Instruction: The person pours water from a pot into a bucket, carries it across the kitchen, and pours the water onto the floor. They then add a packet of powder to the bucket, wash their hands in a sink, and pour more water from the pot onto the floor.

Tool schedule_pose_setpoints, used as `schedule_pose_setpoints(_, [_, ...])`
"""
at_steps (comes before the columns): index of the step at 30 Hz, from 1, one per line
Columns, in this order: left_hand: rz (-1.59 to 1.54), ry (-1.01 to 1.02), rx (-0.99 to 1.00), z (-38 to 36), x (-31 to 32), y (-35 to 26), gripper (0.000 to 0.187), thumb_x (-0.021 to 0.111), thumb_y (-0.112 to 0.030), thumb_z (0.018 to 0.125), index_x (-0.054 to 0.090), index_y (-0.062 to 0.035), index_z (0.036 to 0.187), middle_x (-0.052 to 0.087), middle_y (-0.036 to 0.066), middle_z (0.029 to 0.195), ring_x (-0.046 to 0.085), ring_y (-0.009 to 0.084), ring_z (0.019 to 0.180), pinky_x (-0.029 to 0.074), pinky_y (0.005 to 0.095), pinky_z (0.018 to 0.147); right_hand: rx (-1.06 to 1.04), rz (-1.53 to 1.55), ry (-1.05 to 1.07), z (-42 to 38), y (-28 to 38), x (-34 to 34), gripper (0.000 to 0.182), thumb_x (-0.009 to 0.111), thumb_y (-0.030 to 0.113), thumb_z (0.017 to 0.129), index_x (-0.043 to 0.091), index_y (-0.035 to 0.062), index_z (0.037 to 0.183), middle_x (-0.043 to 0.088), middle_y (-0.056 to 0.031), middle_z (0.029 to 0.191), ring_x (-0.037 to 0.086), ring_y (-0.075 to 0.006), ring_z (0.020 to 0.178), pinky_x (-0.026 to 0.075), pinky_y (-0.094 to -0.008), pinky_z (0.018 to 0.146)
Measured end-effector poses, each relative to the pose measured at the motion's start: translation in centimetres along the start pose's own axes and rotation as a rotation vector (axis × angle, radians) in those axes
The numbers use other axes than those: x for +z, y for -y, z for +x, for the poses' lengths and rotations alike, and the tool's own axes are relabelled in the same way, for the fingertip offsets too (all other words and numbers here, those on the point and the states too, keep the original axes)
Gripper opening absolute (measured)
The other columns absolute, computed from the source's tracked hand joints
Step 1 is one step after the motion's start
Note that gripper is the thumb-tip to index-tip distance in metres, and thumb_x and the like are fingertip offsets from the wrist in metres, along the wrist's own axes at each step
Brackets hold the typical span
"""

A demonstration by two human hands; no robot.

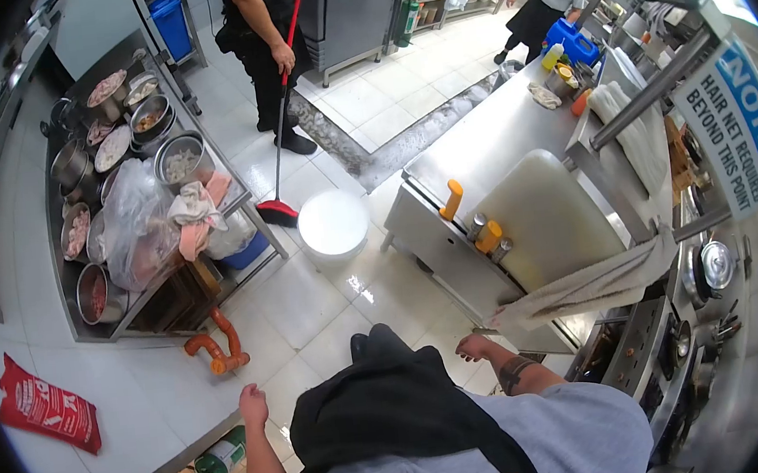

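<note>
My left hand (252, 406) hangs beside the tiled counter at lower left, its fingers curled in with nothing seen in them. The counter's near edge lies just left of that hand, and an orange pipe fitting (217, 345) sits on the floor side above it. My right hand (475, 348) is out to the right of my black apron (386, 400), fingers loosely bent and holding nothing. Close to it is a grey towel (584, 285) draped at the end of the steel worktable.
A white bucket (333, 225) stands on the tiled floor ahead. Beside it, another person's hand (284, 59) holds a red broom (278, 211). Metal pots of food crowd the left steel sink table (101, 336). A cutting board (532, 217) leans at right; another person (548, 1) stands far back.
</note>
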State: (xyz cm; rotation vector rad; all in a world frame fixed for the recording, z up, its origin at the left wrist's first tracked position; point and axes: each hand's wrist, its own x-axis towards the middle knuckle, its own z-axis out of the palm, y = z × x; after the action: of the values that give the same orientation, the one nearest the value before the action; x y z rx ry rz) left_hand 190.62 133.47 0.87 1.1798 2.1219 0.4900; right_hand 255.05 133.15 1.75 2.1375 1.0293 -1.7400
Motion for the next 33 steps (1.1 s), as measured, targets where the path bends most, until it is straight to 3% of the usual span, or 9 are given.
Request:
schedule_pose_setpoints(6, [0.262, 0.108, 0.08, -0.1, 1.8, 0.3, 0.027, 0.06, -0.01, 0.078, 0.066, -0.001, 0.103, 0.068, 0.02, 0.096, 0.065, 0.0346, 0.092, 0.052, 0.0406, 0.084, -0.185, 0.116, -0.138, 5.1, 8.6, -3.7, 0.024, 0.061, 0.025, 0.087, 0.072, 0.0069, 0.097, 0.069, -0.0053, 0.087, 0.067, -0.0159, 0.073, 0.052, -0.03, 0.06])
schedule_pose_setpoints(12, [0.248, 0.205, -0.133, 5.3, 3.4, -1.6, 0.024, 0.059, -0.011, 0.08, 0.069, -0.0009, 0.099, 0.068, 0.023, 0.092, 0.066, 0.0372, 0.091, 0.052, 0.0421, 0.084, -0.377, 0.076, -0.097, 8.4, 21.0, -2.6, 0.026, 0.059, 0.024, 0.088, 0.071, 0.0059, 0.102, 0.071, -0.0097, 0.093, 0.067, -0.0192, 0.082, 0.053, -0.0328, 0.075])
schedule_pose_setpoints(14, [0.214, 0.182, 0.121, 9.8, 4.4, -5.2, 0.025, 0.057, -0.012, 0.082, 0.068, -0.0006, 0.101, 0.068, 0.022, 0.096, 0.066, 0.0372, 0.092, 0.052, 0.0425, 0.084, -0.422, -0.005, -0.083, 9.3, 25.3, -1.3, 0.026, 0.058, 0.024, 0.088, 0.071, 0.0063, 0.102, 0.071, -0.01, 0.094, 0.067, -0.0212, 0.086, 0.052, -0.0345, 0.08])
schedule_pose_setpoints(16, [0.059, 0.22, 0.218, 15.1, 5.5, -11.2, 0.023, 0.055, -0.012, 0.086, 0.067, -0.0004, 0.102, 0.067, 0.021, 0.099, 0.064, 0.0381, 0.094, 0.051, 0.0431, 0.085, -0.501, -0.082, -0.051, 10.6, 29.4, 0.0, 0.026, 0.057, 0.023, 0.088, 0.071, 0.0072, 0.102, 0.072, -0.01, 0.096, 0.067, -0.0229, 0.09, 0.051, -0.0351, 0.083])
schedule_pose_setpoints(22, [0.067, 0.036, 0.925, 29.1, 4.3, -35.0, 0.024, 0.055, -0.008, 0.084, 0.062, -0.0017, 0.106, 0.06, 0.017, 0.106, 0.055, 0.0364, 0.104, 0.044, 0.0457, 0.092, -0.619, -0.26, 0.045, 13.0, 40.6, 0.9, 0.025, 0.058, 0.023, 0.085, 0.072, 0.0081, 0.1, 0.071, -0.0117, 0.096, 0.067, -0.0272, 0.089, 0.051, -0.0368, 0.082])
schedule_pose_setpoints(24, [0.157, -0.035, 0.985, 33.3, 3.7, -40.4, 0.023, 0.056, -0.007, 0.082, 0.063, -0.0005, 0.102, 0.06, 0.016, 0.108, 0.053, 0.0343, 0.106, 0.042, 0.0459, 0.094, -0.447, -0.303, 0.102, 14.4, 43.7, -0.1, 0.025, 0.058, 0.024, 0.085, 0.072, 0.009, 0.099, 0.071, -0.0127, 0.094, 0.067, -0.029, 0.088, 0.052, -0.0386, 0.081])
schedule_pose_setpoints(26, [0.229, -0.022, 0.979, 37.0, 4.0, -43.0, 0.021, 0.056, -0.008, 0.082, 0.064, -0.0005, 0.1, 0.06, 0.016, 0.108, 0.053, 0.0333, 0.107, 0.042, 0.0449, 0.093, -0.434, -0.249, 0.016, 16.0, 45.5, -1.3, 0.025, 0.058, 0.025, 0.084, 0.072, 0.0093, 0.099, 0.071, -0.0132, 0.093, 0.067, -0.0292, 0.087, 0.052, -0.0389, 0.081])
schedule_pose_setpoints(30, [0.384, 0.018, 0.897, 41.9, 4.3, -44.1, 0.015, 0.054, -0.009, 0.081, 0.065, -0.0013, 0.088, 0.062, 0.014, 0.101, 0.057, 0.0308, 0.1, 0.045, 0.0428, 0.087, -0.445, -0.149, -0.161, 19.8, 47.2, -3.8, 0.025, 0.058, 0.024, 0.082, 0.072, 0.01, 0.098, 0.07, -0.015, 0.093, 0.067, -0.0303, 0.088, 0.052, -0.0396, 0.081])
schedule_pose_setpoints(33, [0.469, 0.027, 0.892, 42.2, 4.6, -44.6, 0.013, 0.055, -0.011, 0.081, 0.065, -0.0025, 0.08, 0.064, 0.013, 0.088, 0.061, 0.0305, 0.09, 0.046, 0.0436, 0.08, -0.434, -0.224, -0.164, 20.4, 48.1, -5.8, 0.027, 0.058, 0.025, 0.081, 0.072, 0.0089, 0.097, 0.07, -0.0164, 0.095, 0.066, -0.0322, 0.09, 0.052, -0.0404, 0.081])
